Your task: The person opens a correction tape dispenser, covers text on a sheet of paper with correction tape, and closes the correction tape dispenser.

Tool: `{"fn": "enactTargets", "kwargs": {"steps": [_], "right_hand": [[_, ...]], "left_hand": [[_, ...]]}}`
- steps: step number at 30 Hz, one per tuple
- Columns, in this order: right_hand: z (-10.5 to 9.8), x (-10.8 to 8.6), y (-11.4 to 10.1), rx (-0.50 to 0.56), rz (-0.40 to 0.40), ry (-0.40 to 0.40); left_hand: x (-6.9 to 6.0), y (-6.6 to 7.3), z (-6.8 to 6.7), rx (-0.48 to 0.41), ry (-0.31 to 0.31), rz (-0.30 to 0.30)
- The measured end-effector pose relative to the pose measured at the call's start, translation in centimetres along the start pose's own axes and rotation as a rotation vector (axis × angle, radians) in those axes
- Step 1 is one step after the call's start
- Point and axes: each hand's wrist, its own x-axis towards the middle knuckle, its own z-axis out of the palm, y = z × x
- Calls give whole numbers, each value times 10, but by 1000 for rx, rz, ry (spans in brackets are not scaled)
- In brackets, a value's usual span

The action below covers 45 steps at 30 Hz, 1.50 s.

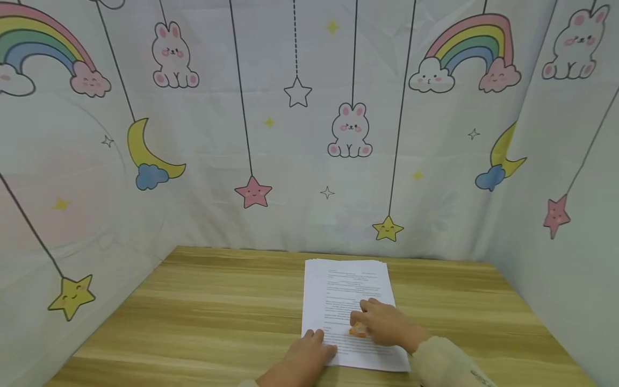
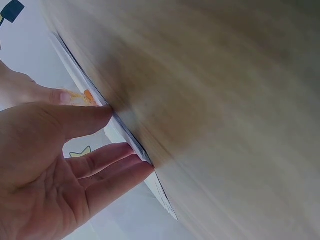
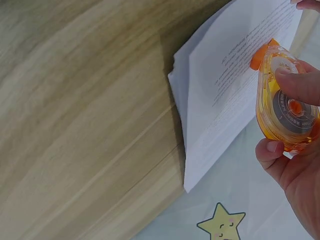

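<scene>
A stack of printed white paper (image 1: 316, 295) lies on the table, its text upside down in the head view. My right hand (image 1: 387, 322) grips an orange, see-through correction tape dispenser (image 3: 289, 107) between thumb and fingers. Its orange tip (image 3: 261, 55) is down at the printed lines of the top sheet; whether it touches cannot be told. With fingers and thumb spread and fairly straight, my left hand (image 1: 309, 355) rests on the stack's lower left edge. In the left wrist view, the left thumb and fingertips touch the sheets near the tabletop.
The wood-grain table (image 1: 217, 301) extends on both sides of the paper. A white cloth (image 1: 300, 161) printed with rabbits, stars and rainbows hangs behind it and along both sides. Sheet corners in the stack are slightly uneven.
</scene>
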Motion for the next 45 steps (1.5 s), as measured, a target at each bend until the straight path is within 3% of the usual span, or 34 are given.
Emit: {"fn": "enactTargets", "kwargs": {"steps": [6,34,45], "right_hand": [[1,-5,4,-3,7,-23],[-1,-28,20,-12,-16,21],[5,-38,30,-34,-102,137]], "left_hand": [[-1,-1,2,11,-7,2],[0,0,4,6,38,1],[-1,0,4,2,68,12]]}}
